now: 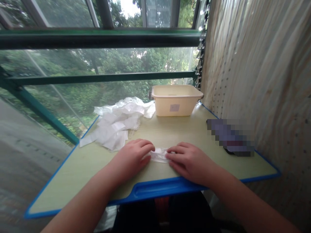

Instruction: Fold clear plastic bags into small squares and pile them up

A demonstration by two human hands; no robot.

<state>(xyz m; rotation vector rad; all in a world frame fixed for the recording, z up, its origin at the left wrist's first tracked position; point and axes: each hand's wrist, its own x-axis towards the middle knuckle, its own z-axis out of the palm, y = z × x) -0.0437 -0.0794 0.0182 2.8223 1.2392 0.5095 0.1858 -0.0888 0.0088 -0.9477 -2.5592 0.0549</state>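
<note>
A small folded clear plastic bag (159, 155) lies crosswise low over the table, near its front edge. My left hand (137, 155) is at the bag's left end, with thumb and curled fingers closed on it. At the opposite end my right hand (187, 158) pinches the plastic, fingertips on top and the thumb nearer to me. The bag's ends are partly hidden by my fingers. To the left and behind my left hand spreads a loose pile of clear and white plastic bags (114, 126).
A cream plastic bin (173, 106) with a small label stands at the back. A phone-like object (229, 137), blurred out, lies on the right. The pale table (80, 181) has a blue rim and front groove. Beyond are a green-railed window (97, 77) and, right, a curtain (255, 64).
</note>
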